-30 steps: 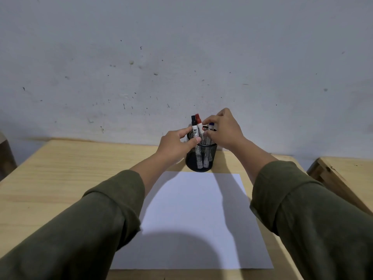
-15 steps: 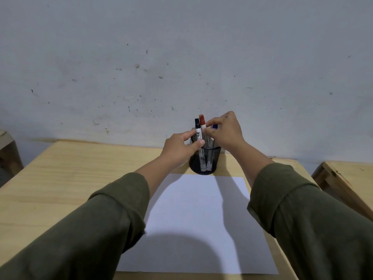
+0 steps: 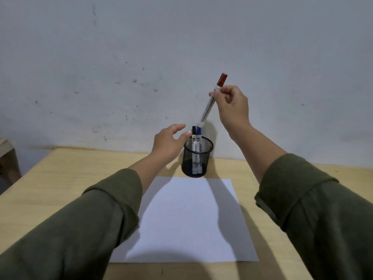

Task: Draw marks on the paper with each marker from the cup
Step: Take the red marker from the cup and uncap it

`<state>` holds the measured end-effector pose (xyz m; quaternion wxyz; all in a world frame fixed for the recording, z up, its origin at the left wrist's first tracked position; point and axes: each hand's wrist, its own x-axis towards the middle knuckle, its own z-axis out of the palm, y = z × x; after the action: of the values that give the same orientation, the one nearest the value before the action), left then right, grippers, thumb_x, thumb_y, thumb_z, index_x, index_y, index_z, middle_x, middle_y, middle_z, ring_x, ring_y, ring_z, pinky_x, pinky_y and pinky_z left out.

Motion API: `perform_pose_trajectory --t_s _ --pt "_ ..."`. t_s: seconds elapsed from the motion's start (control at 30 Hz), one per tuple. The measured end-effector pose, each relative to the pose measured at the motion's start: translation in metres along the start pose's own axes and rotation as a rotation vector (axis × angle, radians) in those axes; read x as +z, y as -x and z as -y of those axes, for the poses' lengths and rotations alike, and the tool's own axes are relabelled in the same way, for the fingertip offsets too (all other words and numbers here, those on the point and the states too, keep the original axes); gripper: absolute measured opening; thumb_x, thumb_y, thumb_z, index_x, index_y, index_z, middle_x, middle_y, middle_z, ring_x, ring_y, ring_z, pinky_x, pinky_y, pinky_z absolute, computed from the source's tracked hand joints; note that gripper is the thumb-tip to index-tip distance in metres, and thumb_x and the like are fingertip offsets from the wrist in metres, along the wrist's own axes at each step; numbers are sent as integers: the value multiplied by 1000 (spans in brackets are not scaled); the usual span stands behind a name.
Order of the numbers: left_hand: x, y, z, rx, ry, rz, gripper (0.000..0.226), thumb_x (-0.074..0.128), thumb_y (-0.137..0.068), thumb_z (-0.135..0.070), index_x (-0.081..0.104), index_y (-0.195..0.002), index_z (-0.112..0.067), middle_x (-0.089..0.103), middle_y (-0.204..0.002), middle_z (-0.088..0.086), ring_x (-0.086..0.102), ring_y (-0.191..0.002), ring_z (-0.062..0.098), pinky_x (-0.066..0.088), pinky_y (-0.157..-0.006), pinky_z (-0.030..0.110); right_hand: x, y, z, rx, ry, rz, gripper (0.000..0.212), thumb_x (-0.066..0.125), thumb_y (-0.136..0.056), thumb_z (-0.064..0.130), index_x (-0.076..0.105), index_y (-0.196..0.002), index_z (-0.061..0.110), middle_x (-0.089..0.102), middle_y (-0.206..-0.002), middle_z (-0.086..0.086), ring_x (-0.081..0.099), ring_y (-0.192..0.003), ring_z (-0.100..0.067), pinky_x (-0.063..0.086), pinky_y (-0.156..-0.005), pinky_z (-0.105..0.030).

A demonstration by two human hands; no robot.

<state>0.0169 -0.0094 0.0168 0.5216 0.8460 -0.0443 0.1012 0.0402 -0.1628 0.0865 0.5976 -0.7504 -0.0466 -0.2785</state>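
Right hand (image 3: 232, 106) pinches the slim red-capped white plastic marker (image 3: 212, 102) below its cap; left hand (image 3: 169, 142) open, empty — light, stiff, likely slick, so best held mid-barrel.

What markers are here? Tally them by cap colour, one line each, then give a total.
Red-capped marker: 1, in the right hand, out of the cup
Black-capped marker: 1, in the cup
Blue-capped marker: 1, in the cup
Total: 3
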Motion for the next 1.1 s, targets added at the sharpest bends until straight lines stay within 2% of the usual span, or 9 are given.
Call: perform_pose_trajectory --t_s 0.07,0.17,0.3,0.4,0.57,0.63,0.73,0.9,1.1 --pt "-9 6 -14 21 65 -59 36 55 -89 -37 60 -122 -22 63 -125 -3 54 -118 9 36 -95 20 -3 13 16 4 -43 26 9 56 -91 24 52 -83 25 71 -89 0 63 -81 -13 46 -70 -20" --pt "-22 17 -32 21 206 -96 31 51 -92 -35 61 -119 -24 65 -121 -4 56 -114 10 42 -99 28 -8 47 29 68 -115 160 8 55 -93 20 57 -96 12 67 -82 -1 63 -67 -12 46 -57 -14" --pt "-36 52 -51 5 409 36 27 47 -95 -28 58 -120 -25 64 -113 -6 57 -110 9 48 -83 29 -14 102 32 176 -134 322 17 59 -91 17 61 -101 4 68 -77 -1 61 -53 -4 45 -48 -14" --pt "-42 79 -53 7 472 103 23 47 -95 -23 59 -115 -27 65 -106 -8 58 -107 10 45 -76 24 -20 134 38 215 -135 376 20 59 -91 18 64 -102 3 68 -77 -1 61 -55 -8 47 -49 -17" --pt "-48 112 -46 -85 570 111 17 51 -94 -22 61 -108 -22 64 -98 -9 57 -105 10 43 -82 26 -32 168 50 257 -147 435 20 59 -91 20 65 -104 7 70 -77 -2 57 -53 -11 50 -58 -24" --pt "-49 120 -42 -145 630 64 13 52 -93 -23 60 -103 -22 65 -94 -11 58 -102 8 43 -82 27 -40 175 55 297 -148 462 23 60 -91 22 64 -107 6 70 -80 -6 57 -56 -14 51 -59 -23" --pt "-53 128 -38 -245 707 -52 7 53 -93 -25 59 -92 -25 64 -85 -14 58 -91 2 41 -71 22 -55 181 61 386 -181 545 23 59 -90 28 64 -104 11 68 -87 -10 58 -63 -18 52 -61 -23" --pt "-61 140 -35 -294 714 -126 5 55 -91 -25 60 -92 -24 61 -82 -13 57 -82 -1 40 -66 20 -64 189 61 453 -474 420 17 59 -90 23 63 -101 10 66 -80 -9 58 -59 -14 53 -58 -20" --pt "-57 162 -35 -68 500 -32 10 58 -89 -23 63 -85 -31 65 -86 -10 60 -88 8 43 -71 23 -44 204 61 476 -644 384 14 57 -92 26 63 -94 14 61 -70 -4 58 -53 -10 51 -54 -17"
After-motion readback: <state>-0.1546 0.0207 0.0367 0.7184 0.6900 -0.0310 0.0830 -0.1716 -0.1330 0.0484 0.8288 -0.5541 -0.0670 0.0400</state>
